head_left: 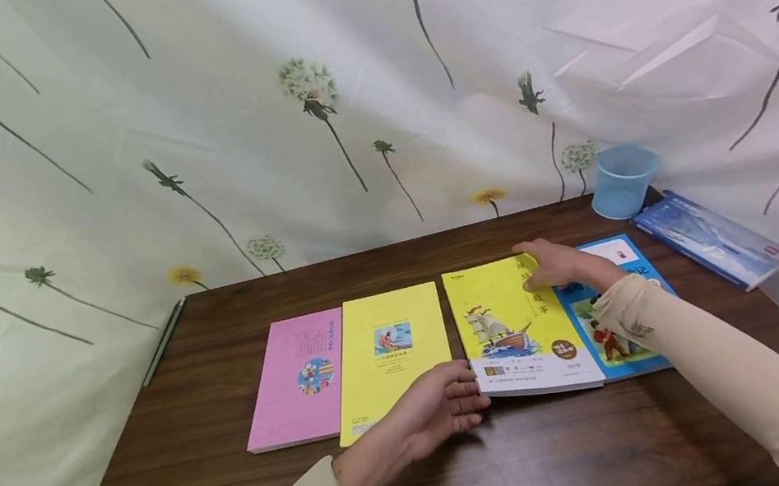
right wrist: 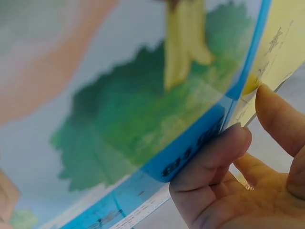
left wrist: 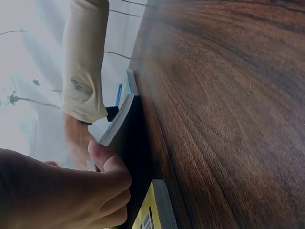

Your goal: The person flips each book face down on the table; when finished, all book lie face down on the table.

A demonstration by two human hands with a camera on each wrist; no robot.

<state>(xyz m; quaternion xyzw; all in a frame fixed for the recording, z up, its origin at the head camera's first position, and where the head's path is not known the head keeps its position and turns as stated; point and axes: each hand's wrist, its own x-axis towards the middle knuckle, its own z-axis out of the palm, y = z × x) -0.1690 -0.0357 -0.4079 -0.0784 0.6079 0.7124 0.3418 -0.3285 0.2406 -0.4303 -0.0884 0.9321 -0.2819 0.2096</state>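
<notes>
A yellow book with a sailing ship on its cover (head_left: 501, 319) lies face up, its near edge seeming slightly raised in the left wrist view. My left hand (head_left: 439, 410) grips its near left corner, thumb near the edge and fingers curled below. At its far right side my right hand (head_left: 560, 262) holds the edge, with the thumb over the cover. Under my right forearm is a blue picture book (head_left: 633, 358), touching the ship book's right side. In the right wrist view, the blue book (right wrist: 128, 143) fills much of the frame beside my right fingers (right wrist: 209, 167).
A second yellow book (head_left: 398, 383) and a pink book (head_left: 292, 398) lie side by side to the left on the dark wooden table (head_left: 539, 454). At the back right stand a light blue cup (head_left: 621, 185) and another blue book (head_left: 714, 239). A flowered cloth (head_left: 230, 116) hangs behind.
</notes>
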